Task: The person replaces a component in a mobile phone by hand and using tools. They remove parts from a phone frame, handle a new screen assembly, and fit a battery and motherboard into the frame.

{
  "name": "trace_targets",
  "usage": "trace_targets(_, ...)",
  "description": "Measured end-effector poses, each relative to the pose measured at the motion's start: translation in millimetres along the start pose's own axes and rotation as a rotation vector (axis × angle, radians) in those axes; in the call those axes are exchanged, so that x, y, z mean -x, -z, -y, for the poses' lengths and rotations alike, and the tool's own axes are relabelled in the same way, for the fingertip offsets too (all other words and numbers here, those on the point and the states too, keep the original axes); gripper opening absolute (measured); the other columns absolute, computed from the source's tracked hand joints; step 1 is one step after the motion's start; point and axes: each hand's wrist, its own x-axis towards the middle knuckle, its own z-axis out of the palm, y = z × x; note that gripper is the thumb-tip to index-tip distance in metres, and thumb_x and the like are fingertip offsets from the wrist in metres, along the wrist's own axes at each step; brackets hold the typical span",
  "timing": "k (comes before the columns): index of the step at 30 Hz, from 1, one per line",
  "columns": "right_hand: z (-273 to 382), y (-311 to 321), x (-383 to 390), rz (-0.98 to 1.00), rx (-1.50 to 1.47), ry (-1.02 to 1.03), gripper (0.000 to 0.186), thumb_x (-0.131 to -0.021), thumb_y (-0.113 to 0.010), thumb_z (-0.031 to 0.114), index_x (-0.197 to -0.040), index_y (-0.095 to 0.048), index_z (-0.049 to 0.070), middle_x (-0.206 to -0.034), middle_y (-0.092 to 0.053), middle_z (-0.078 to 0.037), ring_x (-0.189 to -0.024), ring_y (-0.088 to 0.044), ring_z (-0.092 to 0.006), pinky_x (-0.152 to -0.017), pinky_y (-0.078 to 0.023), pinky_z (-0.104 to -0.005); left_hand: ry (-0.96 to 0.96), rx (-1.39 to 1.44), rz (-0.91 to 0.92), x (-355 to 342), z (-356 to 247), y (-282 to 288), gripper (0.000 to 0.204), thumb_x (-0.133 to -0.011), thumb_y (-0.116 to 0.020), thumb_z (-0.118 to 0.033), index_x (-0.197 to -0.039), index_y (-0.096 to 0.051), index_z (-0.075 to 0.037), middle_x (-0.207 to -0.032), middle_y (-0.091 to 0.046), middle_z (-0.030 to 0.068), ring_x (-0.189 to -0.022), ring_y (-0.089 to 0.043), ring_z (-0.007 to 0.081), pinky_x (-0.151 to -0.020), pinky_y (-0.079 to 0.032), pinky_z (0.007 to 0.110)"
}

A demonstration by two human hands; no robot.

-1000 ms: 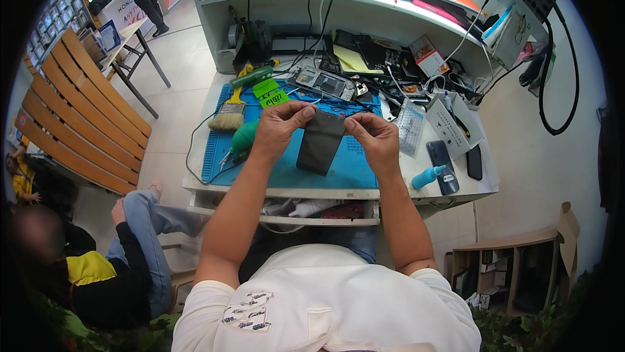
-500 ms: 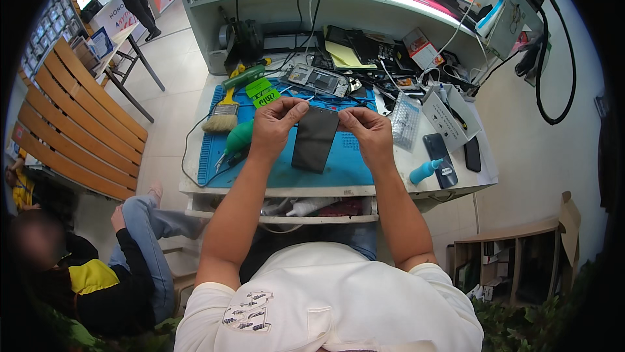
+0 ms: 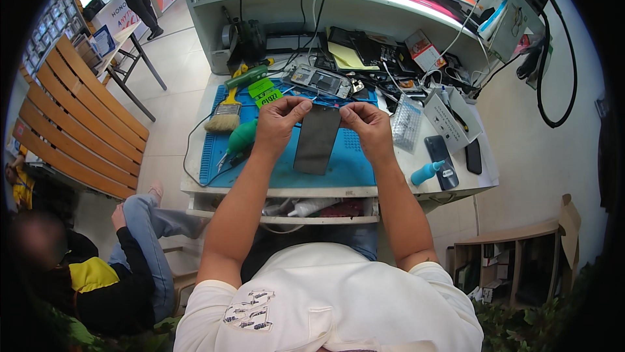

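Note:
A thin dark phone screen panel (image 3: 317,142) hangs between my hands above the blue work mat (image 3: 273,176). At its upper left corner, my left hand (image 3: 277,127) pinches it between thumb and fingers. My right hand (image 3: 369,132) grips the upper right corner the same way. A green air blower (image 3: 242,136) lies beside my left wrist, near a wide brush (image 3: 224,116) and a bright green packet (image 3: 263,93). Beyond the panel lies an opened phone body (image 3: 317,81) with its inside showing.
Cables and phone parts crowd the back of the bench. At right are bubble wrap (image 3: 406,124), a white box (image 3: 449,114), a light blue bottle (image 3: 426,173) and two phones. A drawer (image 3: 319,218) stands partly pulled out. Someone sits at lower left (image 3: 124,254).
The panel has tilted slightly, and its face now looks greyer and shinier. Both hands keep their pinch on its upper corners. The whole view has shifted a little.

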Motion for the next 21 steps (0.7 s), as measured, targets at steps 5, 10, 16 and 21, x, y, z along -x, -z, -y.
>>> trace_targets(5, -1, -5, 3, -0.033, -0.043, 0.029, 0.022, -0.098, -0.077, 0.017, -0.103, -0.074, -0.004, -0.093, -0.077, -0.009, -0.083, -0.072, -0.014, -0.081, -0.06, -0.0283, -0.028, 0.009, -0.02, 2, -2, -3, 0.019, -0.097, -0.078, -0.016, -0.107, -0.077, 0.0, -0.094, -0.075, 0.0025, -0.084, -0.066, 0.0089, -0.079, -0.053, 0.025)
trace_targets(10, 2, -11, 5, -0.075, 0.054, 0.079, 0.02, -0.097, -0.079, 0.018, -0.101, -0.076, -0.002, -0.091, -0.077, -0.007, -0.081, -0.072, -0.0121, -0.077, -0.058, -0.026, -0.078, 0.02, -0.034, 6, -6, -3, 0.012, -0.098, -0.076, -0.011, -0.104, -0.077, -0.001, -0.093, -0.074, 0.0006, -0.086, -0.065, 0.0072, -0.08, -0.052, 0.023)
trace_targets(16, 11, -23, 12, -0.113, -0.009, 0.05, 0.02, -0.093, -0.083, 0.017, -0.096, -0.078, -0.001, -0.086, -0.076, -0.005, -0.078, -0.069, -0.0093, -0.074, -0.056, -0.0234, -0.083, 0.096, -0.008, 6, -1, 1, 0.013, -0.096, -0.076, -0.011, -0.105, -0.077, -0.001, -0.095, -0.075, 0.0022, -0.084, -0.064, 0.0097, -0.08, -0.05, 0.026)
trace_targets(21, 14, -25, 14, -0.109, 0.061, 0.073, 0.017, -0.092, -0.084, 0.015, -0.094, -0.078, -0.001, -0.085, -0.076, -0.003, -0.076, -0.066, -0.006, -0.07, -0.052, -0.0199, -0.093, 0.148, 0.019, 6, 1, 4, 0.01, -0.095, -0.076, -0.009, -0.102, -0.077, -0.001, -0.093, -0.073, 0.0016, -0.084, -0.062, 0.0097, -0.08, -0.048, 0.026)
